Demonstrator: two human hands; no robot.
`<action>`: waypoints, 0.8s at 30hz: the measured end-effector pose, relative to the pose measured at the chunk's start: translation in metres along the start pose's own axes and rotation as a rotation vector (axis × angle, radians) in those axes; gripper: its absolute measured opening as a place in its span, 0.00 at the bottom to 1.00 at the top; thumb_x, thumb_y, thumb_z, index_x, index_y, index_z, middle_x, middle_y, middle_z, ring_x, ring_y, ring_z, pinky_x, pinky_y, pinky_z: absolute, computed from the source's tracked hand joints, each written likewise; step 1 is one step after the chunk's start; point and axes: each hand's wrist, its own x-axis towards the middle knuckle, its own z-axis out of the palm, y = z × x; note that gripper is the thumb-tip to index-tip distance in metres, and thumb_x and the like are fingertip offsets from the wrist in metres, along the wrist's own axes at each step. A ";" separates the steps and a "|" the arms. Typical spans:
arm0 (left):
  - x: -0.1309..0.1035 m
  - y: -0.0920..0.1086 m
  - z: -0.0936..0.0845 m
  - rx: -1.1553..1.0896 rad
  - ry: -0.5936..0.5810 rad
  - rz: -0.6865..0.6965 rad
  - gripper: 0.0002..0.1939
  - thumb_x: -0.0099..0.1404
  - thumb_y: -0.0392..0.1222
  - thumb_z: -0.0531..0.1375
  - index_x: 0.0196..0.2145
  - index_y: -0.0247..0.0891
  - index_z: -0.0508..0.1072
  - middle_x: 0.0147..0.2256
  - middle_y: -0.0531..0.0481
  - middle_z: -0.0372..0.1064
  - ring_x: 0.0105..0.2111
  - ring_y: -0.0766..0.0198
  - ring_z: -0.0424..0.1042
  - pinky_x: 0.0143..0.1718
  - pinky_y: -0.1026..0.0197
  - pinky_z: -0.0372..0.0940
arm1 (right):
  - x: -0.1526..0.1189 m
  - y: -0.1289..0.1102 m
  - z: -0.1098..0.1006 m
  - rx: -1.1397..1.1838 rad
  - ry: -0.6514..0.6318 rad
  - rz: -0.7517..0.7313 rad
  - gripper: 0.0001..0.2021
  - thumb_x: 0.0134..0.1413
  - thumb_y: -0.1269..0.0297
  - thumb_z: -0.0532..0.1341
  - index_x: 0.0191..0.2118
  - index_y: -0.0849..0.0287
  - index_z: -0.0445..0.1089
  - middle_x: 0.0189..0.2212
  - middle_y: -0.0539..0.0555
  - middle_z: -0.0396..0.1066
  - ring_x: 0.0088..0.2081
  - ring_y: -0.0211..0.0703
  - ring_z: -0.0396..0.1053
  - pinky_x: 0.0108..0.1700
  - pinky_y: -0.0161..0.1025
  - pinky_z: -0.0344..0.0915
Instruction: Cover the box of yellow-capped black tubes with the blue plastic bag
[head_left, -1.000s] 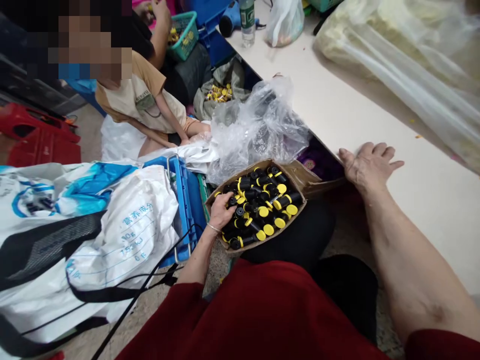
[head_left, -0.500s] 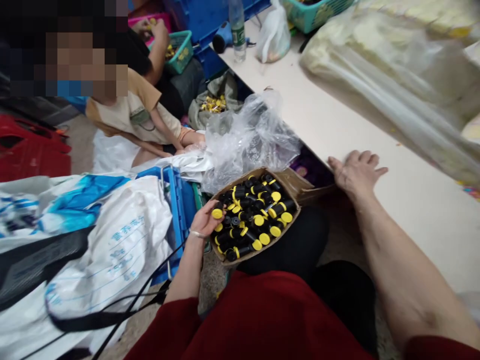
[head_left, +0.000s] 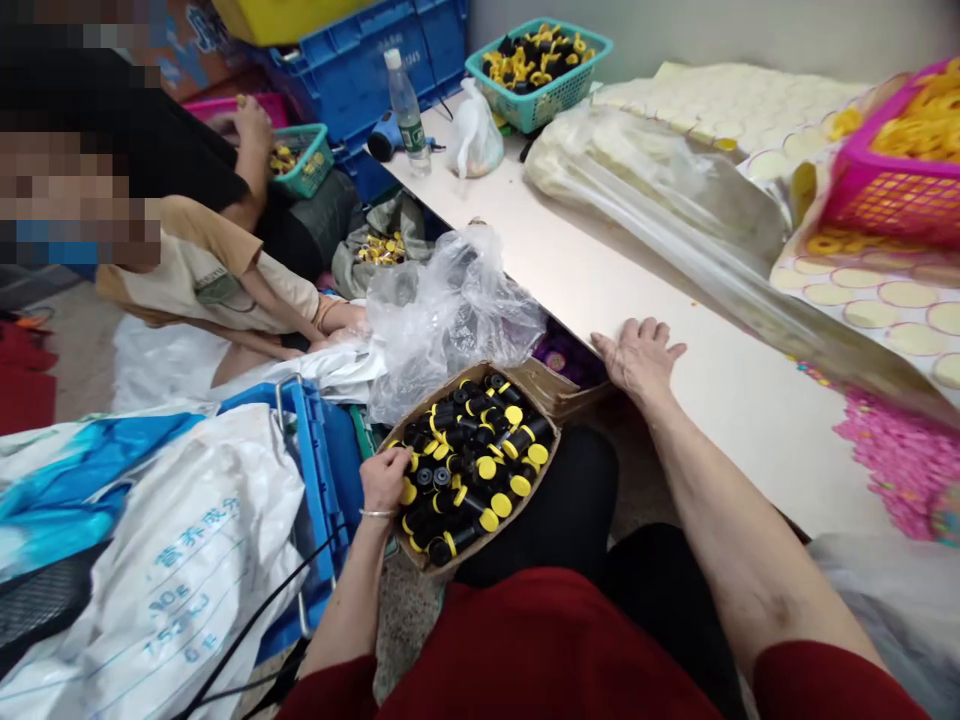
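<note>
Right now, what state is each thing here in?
Cardboard box: open, full of black-and-yellow caps.
Left hand: in the box, grip curled on caps.
Right hand: flat on the table edge, empty.
Water bottle: upright, capped.
Teal basket: filled with caps.

Long white table right; blue crates behind; speckled floor.
</note>
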 end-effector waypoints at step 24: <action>0.077 0.191 0.075 0.215 0.160 0.578 0.15 0.61 0.49 0.58 0.41 0.36 0.72 0.53 0.35 0.62 0.57 0.42 0.54 0.57 0.41 0.49 | -0.001 -0.005 -0.008 0.007 -0.033 -0.002 0.33 0.61 0.45 0.37 0.52 0.70 0.62 0.51 0.73 0.58 0.54 0.65 0.53 0.50 0.67 0.51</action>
